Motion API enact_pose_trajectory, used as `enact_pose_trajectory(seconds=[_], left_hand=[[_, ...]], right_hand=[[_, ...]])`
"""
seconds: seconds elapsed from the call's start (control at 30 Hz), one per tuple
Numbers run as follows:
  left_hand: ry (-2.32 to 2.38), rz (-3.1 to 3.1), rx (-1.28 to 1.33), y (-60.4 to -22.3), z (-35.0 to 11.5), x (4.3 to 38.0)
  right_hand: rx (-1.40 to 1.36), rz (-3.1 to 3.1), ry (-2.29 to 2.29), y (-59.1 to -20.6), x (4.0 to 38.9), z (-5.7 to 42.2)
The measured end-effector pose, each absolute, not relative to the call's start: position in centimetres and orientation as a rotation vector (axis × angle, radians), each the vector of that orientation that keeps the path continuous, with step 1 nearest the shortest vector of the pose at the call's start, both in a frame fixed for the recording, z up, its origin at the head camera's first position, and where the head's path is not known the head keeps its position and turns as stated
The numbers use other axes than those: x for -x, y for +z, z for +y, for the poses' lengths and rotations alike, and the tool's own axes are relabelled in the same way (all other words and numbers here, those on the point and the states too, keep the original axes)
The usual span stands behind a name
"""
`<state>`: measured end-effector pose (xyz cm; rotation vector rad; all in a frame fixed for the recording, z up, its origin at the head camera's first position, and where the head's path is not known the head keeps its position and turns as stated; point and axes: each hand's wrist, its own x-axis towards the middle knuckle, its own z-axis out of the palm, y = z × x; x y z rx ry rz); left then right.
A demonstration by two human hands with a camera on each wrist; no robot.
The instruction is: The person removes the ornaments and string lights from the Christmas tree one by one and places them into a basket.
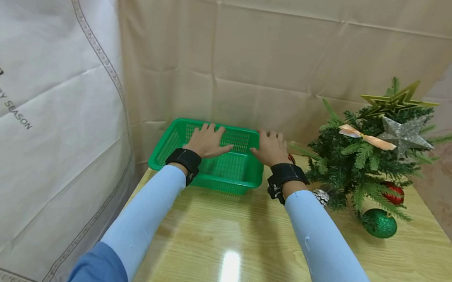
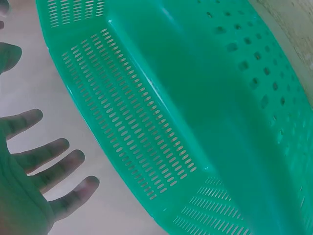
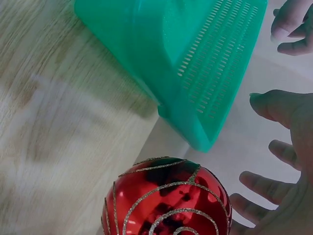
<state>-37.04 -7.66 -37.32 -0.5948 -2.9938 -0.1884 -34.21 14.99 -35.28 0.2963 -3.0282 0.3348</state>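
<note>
A green plastic basket (image 1: pixel 222 182) with slotted sides sits at the back of the wooden table, against the cloth backdrop. Over its inside, as the head view shows it, my left hand (image 1: pixel 206 141) reaches out with spread fingers. My right hand (image 1: pixel 271 149) is above the basket's right end, its fingers also spread. In the left wrist view a gap shows between the left hand (image 2: pixel 29 181) and the basket (image 2: pixel 195 73). Neither hand holds anything. Below the right hand (image 3: pixel 279 186) in the right wrist view is a shiny red ball ornament (image 3: pixel 166 203) with glitter swirls.
A small Christmas tree (image 1: pixel 354 171) stands on the right, bearing a gold star (image 1: pixel 397 102), a silver star (image 1: pixel 405 136) and a peach bow (image 1: pixel 367 137). Near its foot are a green ball (image 1: pixel 380 223), a red ball (image 1: pixel 394 193) and a frosted pinecone (image 1: pixel 321 197). White cloth (image 1: pixel 50 97) hangs left.
</note>
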Motion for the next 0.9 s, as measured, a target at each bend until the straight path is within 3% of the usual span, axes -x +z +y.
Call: enact_pose_trajectory(seconds=[0.3,0.67,0.9], left_hand=[[-0.482,-2.931,0.559,-37.6,-7.5,36.9],[-1.726,-2.588,0.483,-38.0,-6.0,35.4],[-2.811,-1.768,0.433,-38.1,-4.9,34.7]], right_hand=[[-0.294,-2.871,0.615,-35.6,34.0,15.0],[-0.079,-2.277,1.874,-37.5,32.7,14.4],[-0.089,-1.486,2.690,-38.3,32.2,13.8]])
